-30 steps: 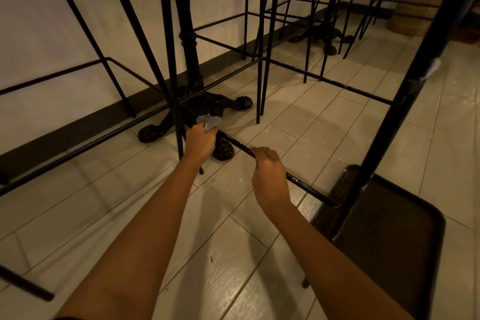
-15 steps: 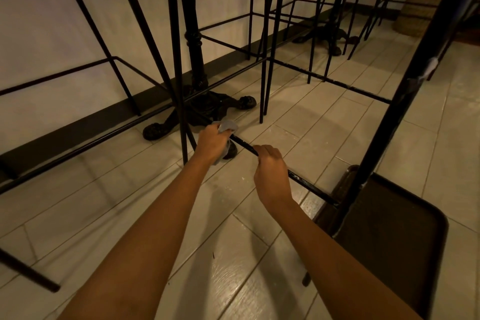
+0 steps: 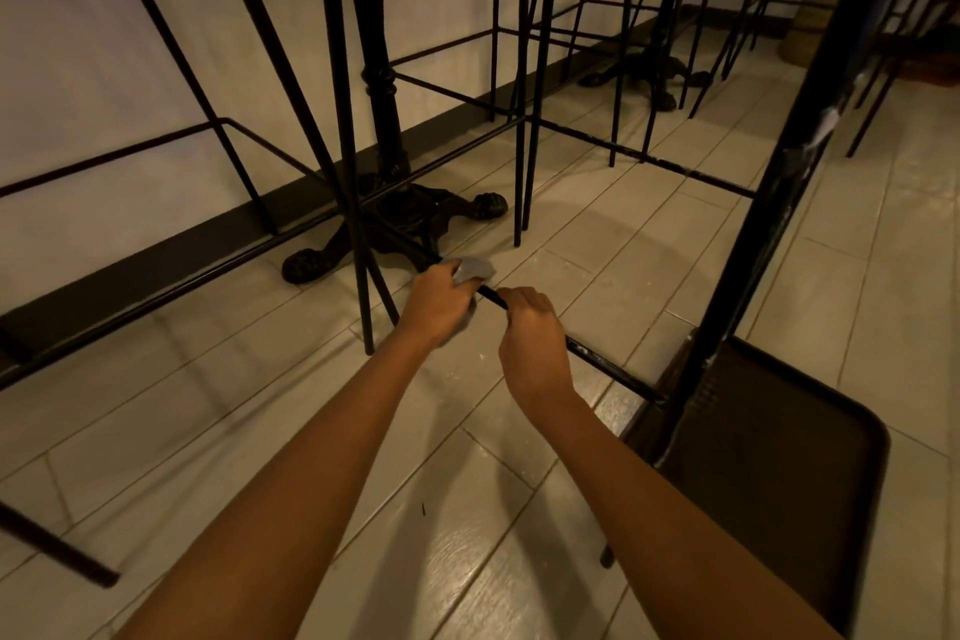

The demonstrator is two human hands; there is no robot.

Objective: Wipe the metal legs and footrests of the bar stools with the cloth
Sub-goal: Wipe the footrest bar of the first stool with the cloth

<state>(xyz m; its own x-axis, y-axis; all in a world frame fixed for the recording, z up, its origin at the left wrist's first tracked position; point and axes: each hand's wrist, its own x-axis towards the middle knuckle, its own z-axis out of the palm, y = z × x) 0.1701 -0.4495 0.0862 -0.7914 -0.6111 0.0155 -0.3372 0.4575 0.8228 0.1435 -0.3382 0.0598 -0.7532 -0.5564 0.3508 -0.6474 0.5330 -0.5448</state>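
Observation:
A thin black metal footrest bar (image 3: 602, 360) runs low across the floor from the stool legs at centre to a thick black leg (image 3: 748, 244) at right. My left hand (image 3: 437, 304) is closed around a small grey cloth (image 3: 474, 269) pressed against the bar. Just to its right, my right hand (image 3: 530, 334) grips the same bar, almost touching the left one. Several black wire stool legs (image 3: 349, 161) rise behind them.
An ornate cast-iron table base (image 3: 405, 218) stands right behind the hands, a second one (image 3: 649, 68) farther back. A dark chair seat (image 3: 769, 463) sits at lower right. A white wall with dark skirting runs along the left; a woven basket (image 3: 815, 10) stands far right.
My left hand with the cloth has slid along the footrest bar toward my right hand, closing the gap between them. The right hand kept its hold on the bar.

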